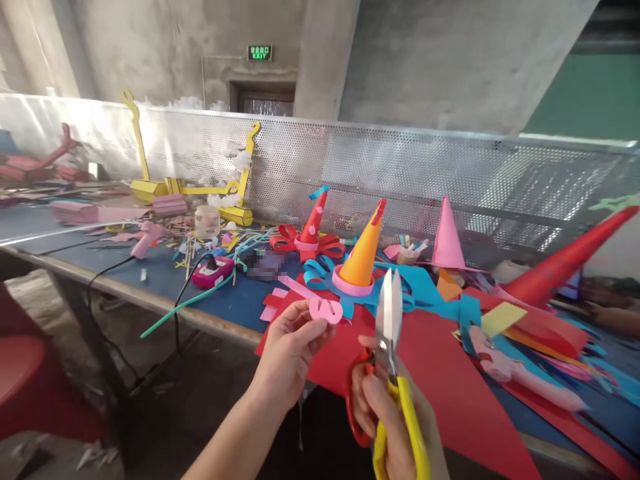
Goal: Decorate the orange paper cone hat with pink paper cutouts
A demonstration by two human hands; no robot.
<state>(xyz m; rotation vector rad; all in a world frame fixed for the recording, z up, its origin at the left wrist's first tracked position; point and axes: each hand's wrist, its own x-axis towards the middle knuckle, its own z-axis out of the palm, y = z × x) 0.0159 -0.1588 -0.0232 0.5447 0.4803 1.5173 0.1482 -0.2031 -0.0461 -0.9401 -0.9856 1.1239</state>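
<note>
Between thumb and fingers, my left hand (295,340) pinches a small pink paper cutout (326,311) with curved slits in it. My right hand (385,407) grips a pair of scissors (389,320) with one red and one yellow handle. The blades point up and stand slightly apart, to the right of the cutout and not touching it. Beneath both hands lies a large red sheet (440,380). Just beyond it stands an orange paper cone (363,257) with a pink band, among blue paper loops (315,272).
A red cone (314,223) and a pink cone (447,240) stand farther back. On the left are a purple power strip (213,272), a pink glue gun (146,239) and yellow paper models (150,189). Another glue gun (500,363) lies right. A perforated metal panel (400,167) borders the table.
</note>
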